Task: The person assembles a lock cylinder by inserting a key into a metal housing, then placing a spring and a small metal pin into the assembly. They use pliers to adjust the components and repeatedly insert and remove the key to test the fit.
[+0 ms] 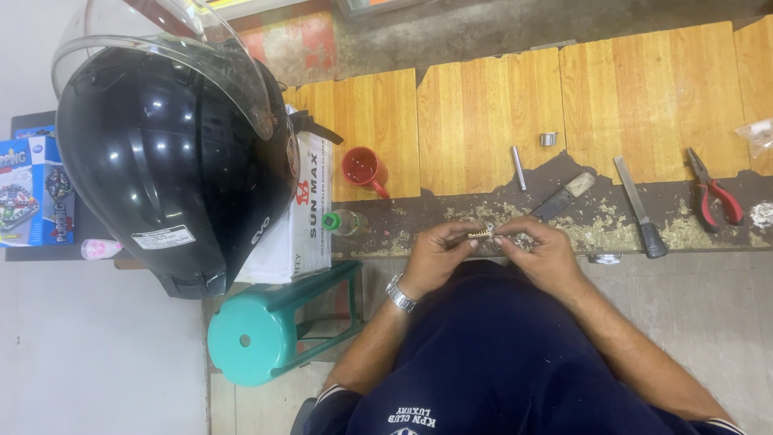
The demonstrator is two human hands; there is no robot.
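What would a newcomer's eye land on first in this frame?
Most likely the big glossy black helmet with its clear visor, filling the upper left. Next, at centre, the left hand and right hand together pinching a small toothed metal part at the edge of the worn wooden bench.

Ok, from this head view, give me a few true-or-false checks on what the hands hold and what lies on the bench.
1. Both hands, left hand and right hand, pinch one small ridged metal part. True.
2. The red-handled pliers lie at the bench's right end. True.
3. The red cup lies tipped on its side. False: it stands upright.
4. The black helmet sits on the green stool. False: the stool's top is bare.
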